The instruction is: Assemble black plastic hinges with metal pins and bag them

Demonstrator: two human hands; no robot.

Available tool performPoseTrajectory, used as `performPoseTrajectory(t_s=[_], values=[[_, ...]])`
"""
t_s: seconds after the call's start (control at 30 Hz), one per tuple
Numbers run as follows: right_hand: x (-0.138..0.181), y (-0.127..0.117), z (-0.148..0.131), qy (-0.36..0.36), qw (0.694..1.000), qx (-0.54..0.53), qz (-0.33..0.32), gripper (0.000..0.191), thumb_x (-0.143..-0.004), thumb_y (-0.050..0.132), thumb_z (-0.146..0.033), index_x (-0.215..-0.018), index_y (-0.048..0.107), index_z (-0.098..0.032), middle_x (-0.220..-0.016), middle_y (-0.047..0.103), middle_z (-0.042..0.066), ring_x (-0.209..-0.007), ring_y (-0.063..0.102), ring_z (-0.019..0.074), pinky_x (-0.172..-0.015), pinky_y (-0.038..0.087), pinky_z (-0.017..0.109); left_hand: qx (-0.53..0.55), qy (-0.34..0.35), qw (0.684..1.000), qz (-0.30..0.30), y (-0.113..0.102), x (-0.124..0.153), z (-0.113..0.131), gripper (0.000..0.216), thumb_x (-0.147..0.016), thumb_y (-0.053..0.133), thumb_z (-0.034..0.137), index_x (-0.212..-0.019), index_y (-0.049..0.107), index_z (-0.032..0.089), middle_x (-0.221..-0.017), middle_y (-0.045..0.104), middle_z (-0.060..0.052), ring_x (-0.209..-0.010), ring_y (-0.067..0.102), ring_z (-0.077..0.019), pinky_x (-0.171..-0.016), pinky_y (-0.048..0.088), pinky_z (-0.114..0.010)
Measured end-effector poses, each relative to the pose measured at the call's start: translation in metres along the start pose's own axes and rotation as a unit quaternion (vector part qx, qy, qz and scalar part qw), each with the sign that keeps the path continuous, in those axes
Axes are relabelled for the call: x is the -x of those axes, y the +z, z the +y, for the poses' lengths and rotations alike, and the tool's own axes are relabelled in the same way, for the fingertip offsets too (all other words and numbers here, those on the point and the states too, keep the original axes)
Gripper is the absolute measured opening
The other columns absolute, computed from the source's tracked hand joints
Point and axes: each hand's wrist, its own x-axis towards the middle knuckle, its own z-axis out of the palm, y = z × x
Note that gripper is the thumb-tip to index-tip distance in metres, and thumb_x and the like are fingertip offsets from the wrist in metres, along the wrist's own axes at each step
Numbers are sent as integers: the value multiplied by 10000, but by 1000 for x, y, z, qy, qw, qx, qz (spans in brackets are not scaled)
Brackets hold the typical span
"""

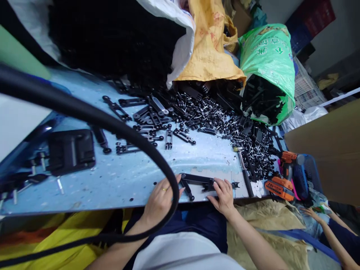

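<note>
Black plastic bracket (197, 179) lies at the table's (118, 180) near edge, long axis running left to right, with the right hand (225, 195) pressing spread fingers on its right end and the left hand (160, 198) curled at its left end, grip unclear.

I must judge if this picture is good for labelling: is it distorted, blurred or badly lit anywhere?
Head view: strong wide-angle bending, the table edge bows. Head view: the black cable, close to the lens, looks huge and soft. Head view: the left hand and right hand are sharp. Head view: light is even, yet the black parts in the white sack merge into one dark mass.
</note>
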Motion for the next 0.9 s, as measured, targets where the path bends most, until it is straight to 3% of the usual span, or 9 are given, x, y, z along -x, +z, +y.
performPoseTrajectory(t_s=[0.23,0.9], values=[[-4,-1,0,-3,1000,-5,1,533,-863,490,-304,-1348,322,-163,-1025,634,119,-964,577,212,-846,419,397,-33,39,999,-8,2,-4,0,512,-862,468,145,-1355,330,142,-977,649,-127,-891,621,-228,-747,508,-343],[-6,0,-2,5,1000,-17,9,498,-847,512,-265,-1315,370,-171,-948,649,98,-887,591,203,-796,432,375,-57,25,998,-2,6,-1,1,498,-854,466,131,-1341,366,159,-941,663,-122,-869,637,-228,-730,511,-327]])
